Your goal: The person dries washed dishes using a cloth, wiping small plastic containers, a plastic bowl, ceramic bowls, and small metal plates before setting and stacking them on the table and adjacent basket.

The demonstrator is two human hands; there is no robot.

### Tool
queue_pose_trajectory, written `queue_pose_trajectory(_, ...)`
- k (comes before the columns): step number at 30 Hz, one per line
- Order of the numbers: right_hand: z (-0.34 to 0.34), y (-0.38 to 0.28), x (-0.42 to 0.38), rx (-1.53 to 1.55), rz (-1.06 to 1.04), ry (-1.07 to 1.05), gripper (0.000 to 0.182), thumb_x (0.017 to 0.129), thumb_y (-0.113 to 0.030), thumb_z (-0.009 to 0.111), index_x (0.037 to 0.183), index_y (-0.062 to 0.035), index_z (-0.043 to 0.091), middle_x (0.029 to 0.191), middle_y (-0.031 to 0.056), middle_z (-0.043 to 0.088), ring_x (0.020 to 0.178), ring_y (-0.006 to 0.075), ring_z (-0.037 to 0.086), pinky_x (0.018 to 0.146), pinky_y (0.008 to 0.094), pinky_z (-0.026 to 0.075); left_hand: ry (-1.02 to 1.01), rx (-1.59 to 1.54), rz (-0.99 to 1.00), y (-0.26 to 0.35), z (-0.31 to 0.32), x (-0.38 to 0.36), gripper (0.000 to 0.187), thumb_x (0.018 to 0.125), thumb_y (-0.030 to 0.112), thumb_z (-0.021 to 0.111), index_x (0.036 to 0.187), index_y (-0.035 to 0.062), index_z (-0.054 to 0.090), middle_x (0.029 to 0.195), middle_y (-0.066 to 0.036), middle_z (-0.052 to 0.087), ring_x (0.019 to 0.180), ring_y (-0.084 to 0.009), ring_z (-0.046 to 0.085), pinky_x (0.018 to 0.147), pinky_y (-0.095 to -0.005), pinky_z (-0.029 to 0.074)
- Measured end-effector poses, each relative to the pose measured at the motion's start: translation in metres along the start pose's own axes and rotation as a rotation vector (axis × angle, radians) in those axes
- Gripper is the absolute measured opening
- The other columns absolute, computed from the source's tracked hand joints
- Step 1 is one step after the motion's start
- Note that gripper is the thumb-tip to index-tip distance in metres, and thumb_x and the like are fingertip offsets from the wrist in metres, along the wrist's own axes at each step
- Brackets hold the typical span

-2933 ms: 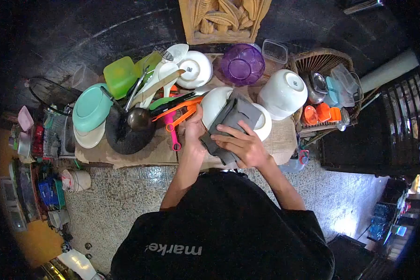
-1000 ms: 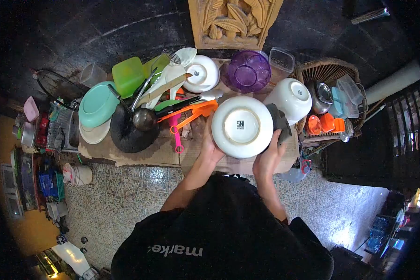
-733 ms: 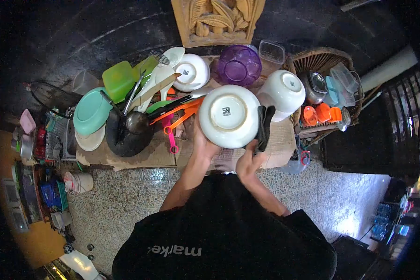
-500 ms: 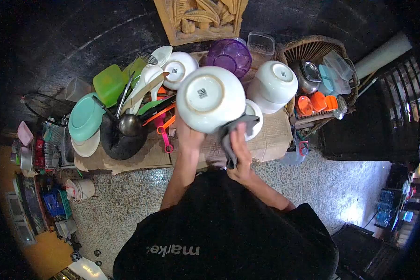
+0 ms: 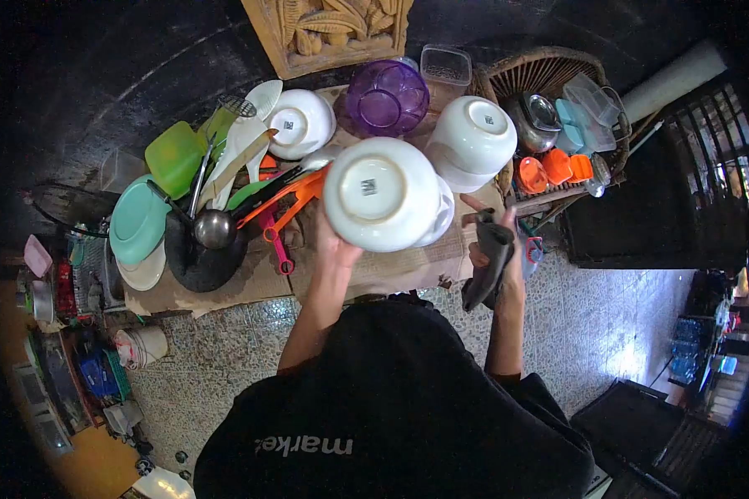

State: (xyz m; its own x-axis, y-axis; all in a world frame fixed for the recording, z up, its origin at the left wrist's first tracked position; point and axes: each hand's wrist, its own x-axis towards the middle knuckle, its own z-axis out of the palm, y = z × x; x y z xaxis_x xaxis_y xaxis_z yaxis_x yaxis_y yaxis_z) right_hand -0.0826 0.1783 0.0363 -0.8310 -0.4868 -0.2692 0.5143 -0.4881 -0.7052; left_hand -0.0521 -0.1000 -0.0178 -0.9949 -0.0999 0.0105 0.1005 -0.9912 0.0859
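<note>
My left hand (image 5: pixel 338 246) grips a large white bowl (image 5: pixel 379 196) from its left side. The bowl is tipped so that its base, with a dark printed mark, faces me; some fingers are hidden under it. A smaller white piece (image 5: pixel 444 213), perhaps a cup or bowl, shows partly behind its right edge. Off to the right, apart from the bowl, my right hand (image 5: pixel 512 258) holds a dark grey cloth (image 5: pixel 489 262) that hangs down from the fingers. Beyond the right hand stand stacked white bowls (image 5: pixel 473 143), turned upside down.
Cardboard (image 5: pixel 408 274) covers the tabletop. On the left lie a ladle (image 5: pixel 215 229), an orange-handled utensil (image 5: pixel 295 205), a teal bowl (image 5: pixel 138 219) and a green container (image 5: pixel 174 156). Behind are another white bowl (image 5: pixel 301 123) and a purple bowl (image 5: pixel 388 98). A wicker basket (image 5: pixel 549 62) holds containers.
My right hand, with the cloth, has come away from the bowl and moved right. The bowl in my left hand has shifted slightly right and down in view. The camera view has also shifted.
</note>
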Motion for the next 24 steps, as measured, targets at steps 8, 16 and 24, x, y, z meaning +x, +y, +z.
queue_pose_trajectory(8,0.039,0.01,0.013,-0.595,-0.124,0.303,0.051,0.094,-0.037,0.059,0.121,0.007,0.058,0.106,0.0129,0.065,0.098,0.0169,0.058,0.089,0.0295,0.044,0.219,0.234,-0.194,-0.044,0.014,0.011,0.046,0.101,0.041,0.039,0.127,0.0048,0.053,0.127,-0.012,0.058,0.117,-0.0233,0.056,0.101,-0.0399,0.045)
queue_pose_trajectory(16,0.042,0.024,0.03,-0.899,-0.25,0.545,0.052,0.092,-0.041,0.057,0.101,0.0102,0.064,0.092,0.0157,0.067,0.084,0.0192,0.059,0.08,0.0328,0.046,0.267,1.31,0.322,-0.059,-0.006,0.01,0.057,0.1,0.045,0.037,0.13,-0.0017,0.051,0.126,-0.018,0.055,0.115,-0.0259,0.052,0.099,-0.0374,0.038)
queue_pose_trajectory(24,0.038,0.034,0.043,-1.157,-0.258,0.644,0.059,0.092,-0.047,0.054,0.1,0.0102,0.064,0.082,0.0304,0.063,0.081,0.0416,0.064,0.075,0.0475,0.046,0.264,1.256,0.29,-0.058,-0.002,0.015,0.061,0.099,0.048,0.037,0.129,-0.0041,0.051,0.123,-0.018,0.057,0.115,-0.026,0.053,0.1,-0.0361,0.038)
